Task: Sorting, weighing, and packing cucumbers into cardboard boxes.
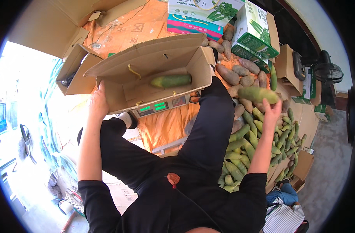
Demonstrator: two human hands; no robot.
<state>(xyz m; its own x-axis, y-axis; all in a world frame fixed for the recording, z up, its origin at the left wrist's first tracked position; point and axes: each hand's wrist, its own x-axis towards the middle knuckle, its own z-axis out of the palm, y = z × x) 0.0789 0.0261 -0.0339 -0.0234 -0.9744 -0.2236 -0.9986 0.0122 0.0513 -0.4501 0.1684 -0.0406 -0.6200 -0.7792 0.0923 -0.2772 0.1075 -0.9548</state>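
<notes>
The open cardboard box (pixel 146 73) is the landmark here: it sits on a digital scale (pixel 162 106), which rests on an orange sheet (pixel 166 126) spread over the floor. Its flaps stand open and only one long green-yellow fruit (pixel 171 80) lies inside, toward the right end, so the filling looks barely begun; most of the box floor shows bare.

To the right of the box and lower down lies a big heap of green fruits (pixel 259 143), many still waiting, which suggests most of the work is left. Between the heap and the box's right end, a band of brown sweet potatoes (pixel 239 75) runs up toward the printed cartons (pixel 224 19) stacked behind the box. More plain cardboard boxes (pixel 74 73) stand open to the left of it.

The right hand (pixel 271 110) is raised to the right of the box, above the heap, its fingers clamped around another fruit (pixel 258 94), a fat green one held roughly level and well apart from the box. By my reading this one is on its way to join the first, not yet placed.

The left hand (pixel 98 101) rests on the box's lower left corner, fingers wrapped over the cardboard edge, apparently steadying it on the scale.

A small reddish-brown tag (pixel 173 178) hangs on the person's black clothing, well below the box.
</notes>
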